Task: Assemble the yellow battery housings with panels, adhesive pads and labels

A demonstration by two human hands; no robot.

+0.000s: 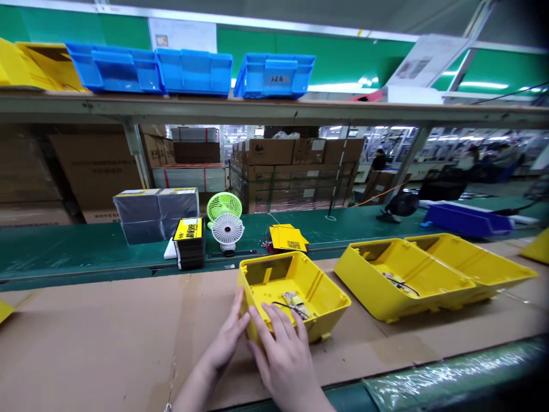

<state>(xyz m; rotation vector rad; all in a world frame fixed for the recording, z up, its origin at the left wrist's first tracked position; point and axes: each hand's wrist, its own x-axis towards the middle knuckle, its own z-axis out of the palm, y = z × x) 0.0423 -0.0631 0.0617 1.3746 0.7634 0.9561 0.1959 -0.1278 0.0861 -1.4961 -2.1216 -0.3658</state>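
Yellow tray [277,289] sits on cardboard [107,343], two similar trays [364,283] to its right. I have the left hand [229,337] extended against its left side, the right hand [285,355] spread over its near rim; its grip I cannot tell. Three blue bins [193,71] sit above.

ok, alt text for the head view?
A person's left hand and right hand touch the near-left corner of an open yellow tray with small parts inside, on cardboard. More yellow trays sit rightward; behind are a white fan, green fan and blue bins on a shelf.
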